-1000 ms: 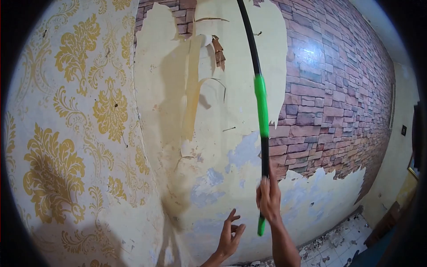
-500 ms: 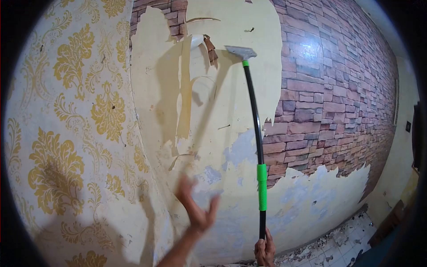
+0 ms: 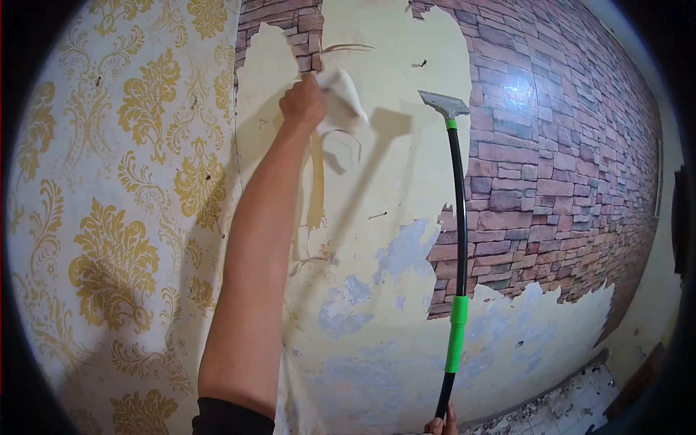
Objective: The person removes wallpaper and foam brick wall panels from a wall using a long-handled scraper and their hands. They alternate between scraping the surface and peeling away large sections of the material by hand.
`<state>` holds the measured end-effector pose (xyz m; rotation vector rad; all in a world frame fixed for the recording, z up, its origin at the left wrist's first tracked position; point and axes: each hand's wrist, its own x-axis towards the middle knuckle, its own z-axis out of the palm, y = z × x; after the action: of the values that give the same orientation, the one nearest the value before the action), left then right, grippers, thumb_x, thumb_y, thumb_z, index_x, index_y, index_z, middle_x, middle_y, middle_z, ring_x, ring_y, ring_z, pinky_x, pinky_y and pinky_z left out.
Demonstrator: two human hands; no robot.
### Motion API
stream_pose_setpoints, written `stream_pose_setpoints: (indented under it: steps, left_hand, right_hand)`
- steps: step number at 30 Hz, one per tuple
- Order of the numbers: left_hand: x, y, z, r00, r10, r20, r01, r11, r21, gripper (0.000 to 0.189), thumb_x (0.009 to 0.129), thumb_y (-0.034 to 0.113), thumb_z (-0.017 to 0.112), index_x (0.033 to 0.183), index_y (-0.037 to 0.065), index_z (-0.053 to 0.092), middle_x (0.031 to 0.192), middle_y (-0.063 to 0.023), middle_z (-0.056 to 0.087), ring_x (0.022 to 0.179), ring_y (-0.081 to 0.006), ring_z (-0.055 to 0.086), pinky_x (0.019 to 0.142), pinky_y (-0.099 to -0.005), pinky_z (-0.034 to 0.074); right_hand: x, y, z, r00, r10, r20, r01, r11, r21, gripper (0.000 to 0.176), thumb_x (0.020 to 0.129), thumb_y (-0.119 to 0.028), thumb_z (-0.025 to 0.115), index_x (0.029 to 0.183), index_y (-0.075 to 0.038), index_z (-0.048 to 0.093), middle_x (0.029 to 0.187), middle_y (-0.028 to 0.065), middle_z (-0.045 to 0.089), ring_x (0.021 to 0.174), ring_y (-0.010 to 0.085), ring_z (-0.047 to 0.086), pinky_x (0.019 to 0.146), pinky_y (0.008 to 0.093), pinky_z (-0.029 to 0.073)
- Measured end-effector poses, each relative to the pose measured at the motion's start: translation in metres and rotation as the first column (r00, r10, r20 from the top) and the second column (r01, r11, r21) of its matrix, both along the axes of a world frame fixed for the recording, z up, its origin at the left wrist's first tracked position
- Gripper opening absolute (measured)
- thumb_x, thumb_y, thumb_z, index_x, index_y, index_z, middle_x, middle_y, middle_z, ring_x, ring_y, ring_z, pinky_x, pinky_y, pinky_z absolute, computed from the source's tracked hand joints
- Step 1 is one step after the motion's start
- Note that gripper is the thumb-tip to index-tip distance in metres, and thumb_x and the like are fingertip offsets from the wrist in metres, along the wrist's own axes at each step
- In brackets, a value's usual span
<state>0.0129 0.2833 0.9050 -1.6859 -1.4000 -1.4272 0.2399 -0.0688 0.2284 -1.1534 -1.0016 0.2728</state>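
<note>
My left hand (image 3: 303, 101) is raised to the upper wall, its fingers closed on a loose flap of wallpaper (image 3: 344, 96) whose pale back faces out. Below it a yellowish strip (image 3: 317, 177) runs down the wall. At the bottom of the view my right hand (image 3: 444, 425) is wrapped round the black pole of a long-handled scraper (image 3: 462, 217). The scraper has a green grip (image 3: 456, 337) and a wide metal head (image 3: 445, 104), which stands up in front of the bare yellow wall (image 3: 406, 167) and casts a shadow there.
Brick-patterned wallpaper (image 3: 536, 174) covers the wall to the right, with a torn edge. Gold floral wallpaper (image 3: 145, 94) covers the left wall. A nail (image 3: 378, 215) sticks out mid-wall. Scraps litter the tiled floor (image 3: 573, 402) at lower right.
My left hand has gone from open and low to high on the wall, closing on the loose wallpaper flap. The scraper and my right hand appear slightly further right and lower in view.
</note>
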Motion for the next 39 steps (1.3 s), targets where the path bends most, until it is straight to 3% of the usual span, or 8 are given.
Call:
stream_pose_setpoints:
  steps: [9, 15, 18, 20, 23, 26, 29, 39]
  left_hand:
    - [-0.098, -0.093, -0.06, 0.841, -0.537, 0.063, 0.449, 0.759, 0.471, 0.029, 0.101, 0.024, 0.052, 0.11, 0.0, 0.065, 0.101, -0.0227, 0.072, 0.098, -0.0424, 0.07, 0.085, -0.0494, 0.052]
    - [-0.094, -0.193, -0.38, 0.971, -0.237, -0.029, 0.236, 0.972, -0.013, 0.089, 0.096, 0.047, 0.07, 0.164, 0.004, 0.032, 0.13, -0.0249, 0.066, 0.102, -0.0411, 0.07, 0.081, -0.0482, 0.056]
    - [-0.08, -0.218, -0.567, 0.984, -0.123, -0.126, -0.038, 0.548, -0.835, 0.121, 0.083, 0.075, 0.069, 0.17, 0.015, 0.011, 0.129, -0.0289, 0.059, 0.111, -0.0497, 0.063, 0.099, -0.0681, 0.04]
    - [-0.102, -0.247, -0.692, 0.85, -0.184, -0.493, -0.26, 0.667, -0.698, 0.117, 0.083, 0.081, 0.064, 0.168, 0.012, 0.023, 0.154, -0.0336, 0.044, 0.127, -0.0552, 0.056, 0.108, -0.0731, 0.033]
    - [-0.108, -0.269, -0.723, 0.692, -0.549, -0.469, -0.49, 0.12, -0.863, 0.112, 0.086, 0.083, 0.057, 0.167, 0.013, 0.027, 0.168, -0.0326, 0.024, 0.153, -0.049, 0.031, 0.126, -0.0563, 0.023]
    - [-0.06, -0.283, -0.718, 0.711, -0.294, 0.638, 0.59, -0.244, -0.77, 0.09, 0.098, 0.068, 0.055, 0.161, 0.007, 0.038, 0.166, -0.0265, 0.033, 0.154, -0.0361, 0.034, 0.125, -0.0436, 0.028]
    - [0.007, -0.297, -0.726, 0.244, -0.59, 0.77, 0.91, -0.135, -0.392, 0.056, 0.114, 0.036, 0.042, 0.16, 0.004, 0.037, 0.162, -0.0183, 0.041, 0.152, -0.0292, 0.037, 0.126, -0.0384, 0.024]
    - [0.047, -0.302, -0.719, 0.182, -0.223, 0.958, 0.975, 0.171, -0.145, 0.054, 0.114, 0.037, 0.042, 0.157, 0.002, 0.04, 0.128, -0.0119, 0.051, 0.115, -0.0213, 0.048, 0.099, -0.0341, 0.036]
  right_hand:
    - [0.018, -0.018, 0.01, 0.98, -0.164, -0.109, 0.159, 0.986, -0.054, 0.029, 0.107, -0.024, 0.062, 0.13, -0.006, 0.064, 0.073, -0.0057, 0.048, 0.064, 0.0046, 0.041, 0.053, 0.0246, 0.033]
    - [0.027, 0.0, 0.035, 0.964, 0.107, -0.242, -0.097, 0.994, 0.054, 0.054, 0.113, -0.028, 0.046, 0.16, -0.002, 0.035, 0.063, -0.0036, 0.045, 0.045, 0.0037, 0.038, 0.039, 0.0238, 0.031]
    - [0.021, 0.004, 0.046, 0.974, 0.122, -0.189, -0.101, 0.988, 0.119, 0.051, 0.114, -0.029, 0.046, 0.157, -0.002, 0.04, 0.063, -0.0029, 0.046, 0.043, 0.004, 0.038, 0.038, 0.0232, 0.032]
    - [0.017, 0.004, 0.056, 0.977, 0.154, -0.148, -0.143, 0.986, 0.085, 0.05, 0.114, -0.03, 0.046, 0.155, -0.002, 0.042, 0.063, -0.0025, 0.048, 0.043, 0.0041, 0.038, 0.038, 0.0232, 0.032]
    - [0.001, 0.011, 0.071, 0.959, 0.249, -0.133, -0.245, 0.968, 0.045, 0.048, 0.113, -0.029, 0.048, 0.151, 0.0, 0.045, 0.067, -0.0027, 0.05, 0.047, 0.0041, 0.041, 0.042, 0.0229, 0.035]
    - [-0.028, 0.027, 0.088, 0.908, 0.371, -0.195, -0.384, 0.923, -0.032, 0.047, 0.114, -0.034, 0.046, 0.145, 0.0, 0.048, 0.068, -0.0019, 0.052, 0.047, 0.0047, 0.046, 0.041, 0.0227, 0.037]
    - [-0.066, 0.055, 0.095, 0.858, 0.481, -0.181, -0.495, 0.868, -0.037, 0.045, 0.114, -0.033, 0.045, 0.144, 0.0, 0.048, 0.069, -0.0012, 0.052, 0.047, 0.0066, 0.046, 0.041, 0.0244, 0.039]
    - [-0.141, 0.083, 0.095, 0.787, 0.554, -0.272, -0.584, 0.811, -0.039, 0.036, 0.111, -0.025, 0.053, 0.139, -0.001, 0.052, 0.07, -0.0034, 0.047, 0.057, 0.0062, 0.042, 0.05, 0.0254, 0.036]
